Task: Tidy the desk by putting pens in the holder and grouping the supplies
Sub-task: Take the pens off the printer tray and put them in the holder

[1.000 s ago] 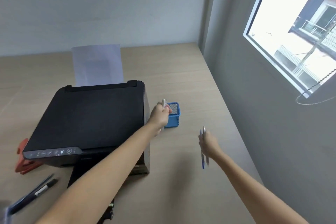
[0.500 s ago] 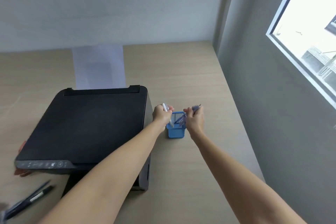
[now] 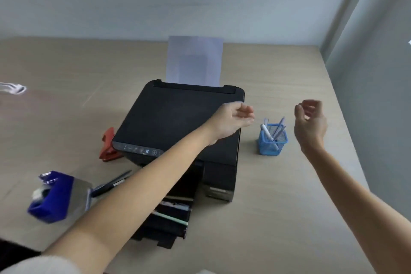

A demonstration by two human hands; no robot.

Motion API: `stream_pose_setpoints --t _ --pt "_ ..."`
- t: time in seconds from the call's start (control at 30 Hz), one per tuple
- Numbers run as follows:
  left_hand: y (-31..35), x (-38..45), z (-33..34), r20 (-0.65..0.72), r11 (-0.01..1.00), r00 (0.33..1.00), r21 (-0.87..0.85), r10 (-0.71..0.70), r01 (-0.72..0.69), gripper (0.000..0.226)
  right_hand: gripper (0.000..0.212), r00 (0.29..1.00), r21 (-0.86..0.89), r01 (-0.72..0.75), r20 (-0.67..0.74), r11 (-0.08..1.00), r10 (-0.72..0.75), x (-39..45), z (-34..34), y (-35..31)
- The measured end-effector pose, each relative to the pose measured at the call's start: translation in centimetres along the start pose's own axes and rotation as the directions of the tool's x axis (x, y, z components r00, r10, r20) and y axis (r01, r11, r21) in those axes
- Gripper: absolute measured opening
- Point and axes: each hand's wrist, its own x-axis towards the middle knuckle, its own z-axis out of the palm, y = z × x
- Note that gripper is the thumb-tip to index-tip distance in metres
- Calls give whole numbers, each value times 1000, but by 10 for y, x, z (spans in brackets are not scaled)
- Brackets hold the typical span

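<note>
A small blue mesh pen holder (image 3: 273, 140) stands on the wooden desk (image 3: 278, 196) just right of a black printer. A white pen (image 3: 268, 135) and pale blue pens (image 3: 280, 127) lean inside it. My left hand (image 3: 233, 119) hovers over the printer's right edge, left of the holder, fingers loosely curled and empty. Right of the holder and a little above it, my right hand (image 3: 310, 123) also holds nothing. Two dark pens (image 3: 111, 183) lie on the desk front left, beside a blue tape dispenser (image 3: 56, 196).
The black printer (image 3: 178, 124) fills the desk's middle, with paper (image 3: 194, 61) upright in its rear feed and its output tray pulled out in front. A red stapler-like tool (image 3: 109, 144) lies at its left. A white object (image 3: 13, 88) sits far left. A grey wall runs along the right.
Both hands dropped their pens into the blue holder and drew back from it, empty. The view swung left, so the tape dispenser and the desk's left side now show.
</note>
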Motion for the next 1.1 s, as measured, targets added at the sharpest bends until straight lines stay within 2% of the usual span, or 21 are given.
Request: stream_pose_setpoints --t 0.1,0.17,0.23,0.3,0.37,0.47,0.53,0.63,0.73,0.8,0.83,0.9,0.93,1.03,1.1 --pt "-7 -72 -66 94 994 992 84 -79 71 12 21 988 62 156 10 986 -157 -35 9 -54" --pt "-29 -114 -103 118 964 977 221 -176 147 10 18 969 94 234 60 968 -240 -69 22 -82" --pt "-68 -151 -128 84 876 963 440 -258 196 9 12 923 102 328 176 939 -342 -114 41 -98" --pt "-116 -179 -133 28 732 959 652 -282 196 10 7 822 100 448 346 888 -453 -157 61 -98" --pt "-160 -201 -123 -7 681 965 707 -262 190 13 6 662 101 563 540 820 -520 -194 81 -89" --pt "-208 -215 -109 -9 642 977 752 -211 146 17 11 433 58 631 801 774 -413 -236 117 -64" --pt "-222 -216 -103 14 615 981 781 -192 109 17 14 348 -33 665 897 746 -271 -252 140 -39" --pt "-229 -215 -101 53 482 991 876 -121 13 18 18 356 -239 695 934 678 -35 -263 163 -8" --pt "-236 -220 -109 146 361 987 925 -60 -115 20 20 395 -381 733 913 564 103 -271 174 4" --pt "-240 -224 -117 157 354 987 921 40 -161 14 22 434 -433 742 892 512 125 -276 177 6" --pt "-239 -226 -120 131 382 987 911 89 -155 17 21 457 -453 740 881 497 122 -278 178 8" --pt "-238 -224 -123 114 485 989 862 96 -147 32 22 499 -494 736 858 462 123 -281 177 11" --pt "-241 -221 -123 102 495 990 858 93 -135 34 25 521 -523 728 842 444 137 -283 176 13" --pt "-250 -211 -124 69 487 993 867 91 -105 41 31 600 -602 660 783 449 167 -290 165 7" --pt "-254 -207 -125 86 456 995 885 48 -98 35 34 622 -609 626 767 488 160 -292 149 -3"
